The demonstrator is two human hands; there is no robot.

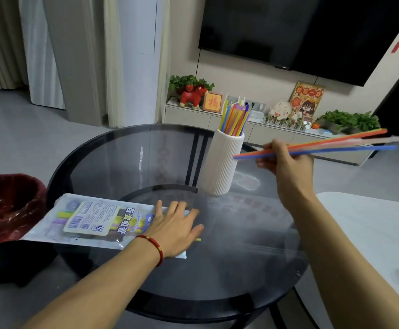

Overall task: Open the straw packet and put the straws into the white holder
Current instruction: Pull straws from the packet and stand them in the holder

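A clear plastic straw packet [91, 222] with a printed label lies flat on the round glass table [122, 157], a few straws still inside. My left hand [174, 226] lies flat on its right end, fingers spread. A yellow straw tip [198, 239] pokes out beside my fingers. My right hand [286, 162] is raised to the right of the ribbed white holder [220, 167] and grips a bunch of coloured straws [336, 143], held nearly level. The holder stands upright on the table with several coloured straws [235, 117] in it.
A bin with a dark red liner [6, 205] stands left of the table, under the packet's left end. A white surface [364, 224] lies at the right. Behind are a low cabinet with plants and ornaments [260, 115] and a wall television [300, 32].
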